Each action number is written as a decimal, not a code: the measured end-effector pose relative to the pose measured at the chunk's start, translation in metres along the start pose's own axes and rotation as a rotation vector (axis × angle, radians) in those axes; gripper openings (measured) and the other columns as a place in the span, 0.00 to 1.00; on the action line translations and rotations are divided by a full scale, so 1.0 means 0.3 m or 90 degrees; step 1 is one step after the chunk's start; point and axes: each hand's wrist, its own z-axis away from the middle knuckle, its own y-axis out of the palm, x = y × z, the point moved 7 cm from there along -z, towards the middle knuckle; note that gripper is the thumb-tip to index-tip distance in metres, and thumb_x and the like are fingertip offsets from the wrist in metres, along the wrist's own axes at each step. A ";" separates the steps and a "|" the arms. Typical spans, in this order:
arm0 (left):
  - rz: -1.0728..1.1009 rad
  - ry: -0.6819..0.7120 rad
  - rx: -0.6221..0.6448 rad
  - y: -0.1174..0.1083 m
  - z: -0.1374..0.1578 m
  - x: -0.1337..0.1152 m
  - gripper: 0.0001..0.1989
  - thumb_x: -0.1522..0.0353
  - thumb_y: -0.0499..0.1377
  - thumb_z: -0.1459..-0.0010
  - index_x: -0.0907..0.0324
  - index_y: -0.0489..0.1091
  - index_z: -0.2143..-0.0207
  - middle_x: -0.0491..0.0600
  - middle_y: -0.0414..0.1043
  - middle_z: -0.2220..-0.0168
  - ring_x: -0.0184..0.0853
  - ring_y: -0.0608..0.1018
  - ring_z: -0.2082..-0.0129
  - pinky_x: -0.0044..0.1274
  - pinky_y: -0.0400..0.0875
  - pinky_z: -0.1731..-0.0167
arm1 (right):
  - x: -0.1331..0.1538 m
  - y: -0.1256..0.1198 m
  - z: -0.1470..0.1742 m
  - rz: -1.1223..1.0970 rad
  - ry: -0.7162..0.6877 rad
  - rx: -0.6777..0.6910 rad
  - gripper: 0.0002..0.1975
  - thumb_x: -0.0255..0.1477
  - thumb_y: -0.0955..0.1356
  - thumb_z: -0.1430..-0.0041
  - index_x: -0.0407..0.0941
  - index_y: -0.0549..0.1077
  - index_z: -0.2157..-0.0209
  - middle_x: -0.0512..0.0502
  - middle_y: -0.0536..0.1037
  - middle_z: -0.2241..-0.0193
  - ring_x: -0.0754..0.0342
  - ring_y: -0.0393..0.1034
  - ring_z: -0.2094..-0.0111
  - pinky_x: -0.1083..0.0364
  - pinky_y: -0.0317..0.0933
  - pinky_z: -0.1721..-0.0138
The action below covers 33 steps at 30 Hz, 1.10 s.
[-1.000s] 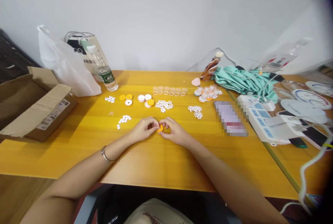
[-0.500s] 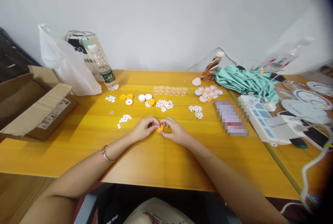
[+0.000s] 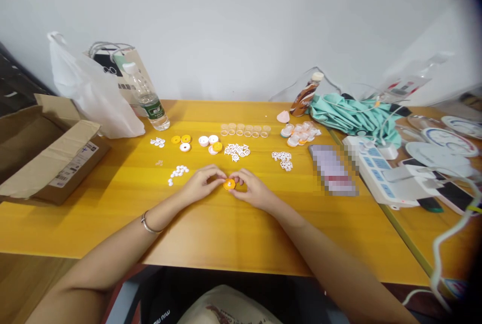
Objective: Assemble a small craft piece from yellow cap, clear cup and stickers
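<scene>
A small orange disc (image 3: 229, 184) with a white centre is held just above or on the table; which of the two I cannot tell. My right hand (image 3: 250, 189) grips its right side between thumb and fingers. Thumb and fingertips of my left hand (image 3: 205, 182) are closed at the disc's left edge. To the left lie small white caps (image 3: 181, 169) and tiny clear bits (image 3: 159, 163). Beyond the hands are white lattice-like gear pieces (image 3: 237, 151), orange discs (image 3: 185, 139), white discs (image 3: 204, 140) and a row of clear cups (image 3: 244, 130).
An open cardboard box (image 3: 75, 168), a plastic bag (image 3: 94, 98) and a water bottle (image 3: 153, 105) stand left. More white lattice pieces (image 3: 283, 159), a pile of clear-topped pieces (image 3: 300, 134), a phone (image 3: 331, 171), a brown drink bottle (image 3: 307, 95) and a power strip (image 3: 372, 173) lie right.
My left fingers have shifted slightly left, uncovering more of the orange disc. Its white centre now shows. The right hand has barely moved, and the whole view has drifted a little.
</scene>
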 end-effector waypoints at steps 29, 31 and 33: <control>-0.101 0.101 0.064 0.026 0.014 -0.014 0.09 0.70 0.56 0.44 0.61 0.72 0.61 0.52 0.74 0.60 0.33 0.75 0.60 0.26 0.69 0.58 | -0.010 -0.013 0.003 -0.040 -0.057 -0.057 0.12 0.25 0.66 0.48 0.44 0.71 0.60 0.45 0.72 0.65 0.55 0.68 0.64 0.54 0.64 0.60; -0.116 0.106 0.057 0.026 0.016 -0.010 0.09 0.70 0.56 0.44 0.61 0.72 0.61 0.52 0.75 0.60 0.33 0.76 0.60 0.26 0.70 0.58 | -0.007 -0.013 0.003 -0.045 -0.070 -0.063 0.11 0.25 0.66 0.47 0.45 0.71 0.60 0.45 0.73 0.64 0.54 0.69 0.62 0.53 0.64 0.58; -0.135 0.114 0.051 0.023 0.017 -0.011 0.09 0.70 0.56 0.44 0.61 0.73 0.62 0.52 0.75 0.60 0.33 0.76 0.60 0.25 0.70 0.58 | -0.007 -0.014 0.004 -0.039 -0.071 -0.073 0.10 0.26 0.66 0.47 0.45 0.71 0.60 0.45 0.75 0.64 0.54 0.70 0.62 0.52 0.64 0.57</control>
